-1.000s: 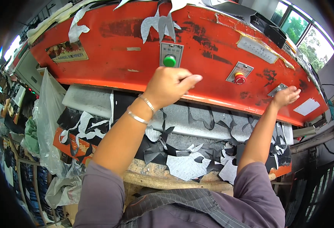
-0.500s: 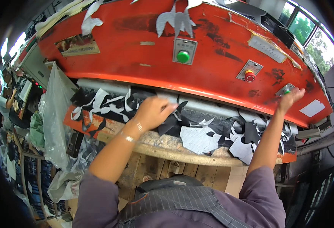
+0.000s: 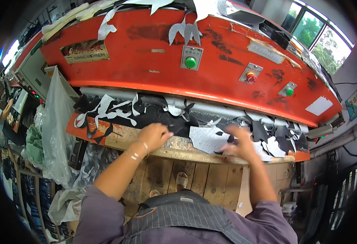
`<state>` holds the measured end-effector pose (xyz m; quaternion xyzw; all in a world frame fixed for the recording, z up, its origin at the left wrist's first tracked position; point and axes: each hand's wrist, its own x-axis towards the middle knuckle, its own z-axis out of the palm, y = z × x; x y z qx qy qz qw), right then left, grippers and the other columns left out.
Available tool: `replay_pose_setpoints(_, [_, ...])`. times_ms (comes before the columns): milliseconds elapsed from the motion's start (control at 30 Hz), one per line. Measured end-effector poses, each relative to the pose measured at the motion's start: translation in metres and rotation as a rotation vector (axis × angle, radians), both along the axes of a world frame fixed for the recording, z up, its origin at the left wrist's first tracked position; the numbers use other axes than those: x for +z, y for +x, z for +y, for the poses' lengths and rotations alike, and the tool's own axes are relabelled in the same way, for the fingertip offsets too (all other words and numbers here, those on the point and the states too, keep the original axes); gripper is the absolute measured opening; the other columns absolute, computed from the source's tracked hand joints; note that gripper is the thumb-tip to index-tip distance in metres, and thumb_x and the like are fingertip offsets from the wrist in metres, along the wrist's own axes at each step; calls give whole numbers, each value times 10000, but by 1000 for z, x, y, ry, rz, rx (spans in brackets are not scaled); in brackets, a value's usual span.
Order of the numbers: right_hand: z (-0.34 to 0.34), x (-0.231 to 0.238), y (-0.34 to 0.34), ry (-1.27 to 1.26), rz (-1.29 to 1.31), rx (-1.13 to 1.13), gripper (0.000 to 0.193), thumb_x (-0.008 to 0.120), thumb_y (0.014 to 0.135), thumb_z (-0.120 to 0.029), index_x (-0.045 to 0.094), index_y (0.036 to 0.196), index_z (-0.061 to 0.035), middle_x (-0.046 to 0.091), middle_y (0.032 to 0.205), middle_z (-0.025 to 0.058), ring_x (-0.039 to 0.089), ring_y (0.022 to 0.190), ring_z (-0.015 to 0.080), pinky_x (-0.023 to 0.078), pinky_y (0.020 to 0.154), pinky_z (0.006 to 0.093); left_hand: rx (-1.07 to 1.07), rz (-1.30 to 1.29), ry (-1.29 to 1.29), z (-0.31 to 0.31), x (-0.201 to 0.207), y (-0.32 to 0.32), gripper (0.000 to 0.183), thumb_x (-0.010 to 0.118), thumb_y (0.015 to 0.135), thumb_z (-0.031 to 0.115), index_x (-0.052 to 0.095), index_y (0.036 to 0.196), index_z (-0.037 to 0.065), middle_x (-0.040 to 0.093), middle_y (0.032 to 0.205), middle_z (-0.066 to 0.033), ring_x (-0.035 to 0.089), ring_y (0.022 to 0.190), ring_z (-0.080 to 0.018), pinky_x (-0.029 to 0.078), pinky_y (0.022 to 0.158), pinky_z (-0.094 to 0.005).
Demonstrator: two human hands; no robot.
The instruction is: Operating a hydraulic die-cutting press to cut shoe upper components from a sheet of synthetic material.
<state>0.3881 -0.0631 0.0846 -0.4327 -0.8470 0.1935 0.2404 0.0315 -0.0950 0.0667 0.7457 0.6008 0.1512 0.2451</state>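
Note:
My left hand [image 3: 154, 136] rests with bent fingers on black sheet scraps [image 3: 162, 114] at the front edge of a round wooden cutting block [image 3: 178, 143]. Whether it grips anything is unclear. My right hand [image 3: 237, 144], blurred by motion, hovers with fingers apart over a grey cut-out sheet [image 3: 205, 138] on the same block. Black and grey offcuts lie all over the block under the red press head [image 3: 146, 61].
The press head carries a green button [image 3: 190, 62], a red button [image 3: 250, 77] and a second green button [image 3: 289, 92]. A clear plastic bag [image 3: 56, 122] hangs at the left. Another person [image 3: 0, 114] stands far left. Windows [image 3: 320, 36] are at the upper right.
Both hands left the press buttons and came down. The left dropped from the middle green button to the scraps, the right from the far right button to the grey sheet.

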Motion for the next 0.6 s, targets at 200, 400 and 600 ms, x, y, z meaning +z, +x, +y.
replay_pose_setpoints(200, [-76, -36, -77, -36, -439, -44, 491, 805, 619, -230, 625, 1051, -79, 620, 939, 93, 587, 899, 285, 491, 786, 367, 95, -20, 249, -48, -38, 15, 275, 597, 846, 289, 671, 709, 63, 620, 771, -111, 587, 813, -311, 482, 754, -418])
replay_pose_setpoints(400, [-64, -30, -85, -96, -427, -62, 436, 823, 603, -221, 659, 985, -90, 628, 888, 82, 592, 893, 273, 494, 770, 371, 142, -3, 308, -41, -37, 12, 246, 600, 802, 237, 643, 631, 65, 619, 742, -109, 580, 766, -313, 478, 728, -424])
replay_pose_setpoints(600, [-10, 3, -89, -385, -497, 178, 429, 794, 646, -258, 656, 1009, -75, 647, 928, 114, 611, 910, 299, 505, 785, 378, 3, -1, -138, 6, -33, -14, 275, 610, 831, 308, 701, 701, 83, 631, 763, -109, 587, 801, -310, 479, 759, -410])
